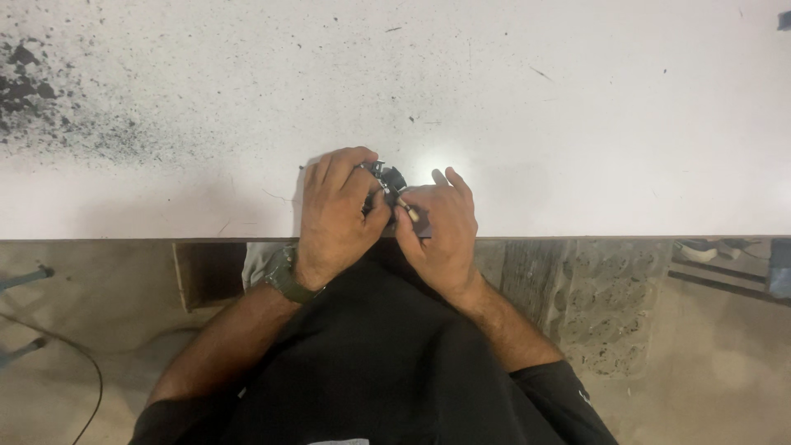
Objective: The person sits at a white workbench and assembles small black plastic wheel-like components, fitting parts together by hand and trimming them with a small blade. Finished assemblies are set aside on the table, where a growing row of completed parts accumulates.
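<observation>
- A small dark metal part (389,183), with a shiny bit at its top, sits between the two hands at the near edge of the worktop (577,124), just above the person's lap.
- It looks stiff and compact, likely light enough for fingertip work; its small size and glossy surfaces suggest it could slip, so a pinch on its dark body seems the safest hold. Much of it is hidden, so its exact kind cannot be told.
- The left hand (338,216) curls over the part from the left, fingers bent and closed on it.
- The right hand (441,231) pinches a small pale-tipped object (409,212), perhaps a tool tip, against the part; thumb and forefinger are closed on it, the other fingers loosely extended.
- A dark green wristwatch (288,280) sits on the left wrist.
- The white worktop is speckled with black grime, densest at the far left (33,91).
- Below the edge: black clothing and a dusty floor.
</observation>
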### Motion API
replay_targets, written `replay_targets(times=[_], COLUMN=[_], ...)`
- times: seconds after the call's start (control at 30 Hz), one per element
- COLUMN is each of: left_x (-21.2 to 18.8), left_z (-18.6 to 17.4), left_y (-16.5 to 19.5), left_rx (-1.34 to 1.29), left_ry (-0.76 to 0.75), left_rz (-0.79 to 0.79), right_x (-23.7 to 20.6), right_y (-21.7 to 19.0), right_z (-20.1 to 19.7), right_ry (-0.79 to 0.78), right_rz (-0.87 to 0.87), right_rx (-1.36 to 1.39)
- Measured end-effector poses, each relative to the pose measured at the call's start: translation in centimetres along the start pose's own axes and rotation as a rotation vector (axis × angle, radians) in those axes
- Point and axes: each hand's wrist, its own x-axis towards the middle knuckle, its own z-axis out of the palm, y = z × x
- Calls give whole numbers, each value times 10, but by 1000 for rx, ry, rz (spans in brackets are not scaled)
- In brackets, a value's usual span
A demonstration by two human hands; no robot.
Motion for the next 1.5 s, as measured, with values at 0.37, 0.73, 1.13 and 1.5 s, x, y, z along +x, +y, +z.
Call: replay_targets(times=[0.37,0.73,1.13,1.5], left_x=[-2,-3,-3,16], left_z=[-2,-4,-27,-27], left_y=[-1,0,-4,7], left_rx=[-8,-41,27,209], left_ry=[33,54,216,-227], left_rz=[28,39,56,70], right_x=[4,10,-4,-1], right_y=[-4,-11,-6,2], right_z=[2,-2,-8,4], right_ry=[-56,-119,-15,55], right_rz=[-51,-49,-39,14], right_rx=[-141,-192,-80,-21])
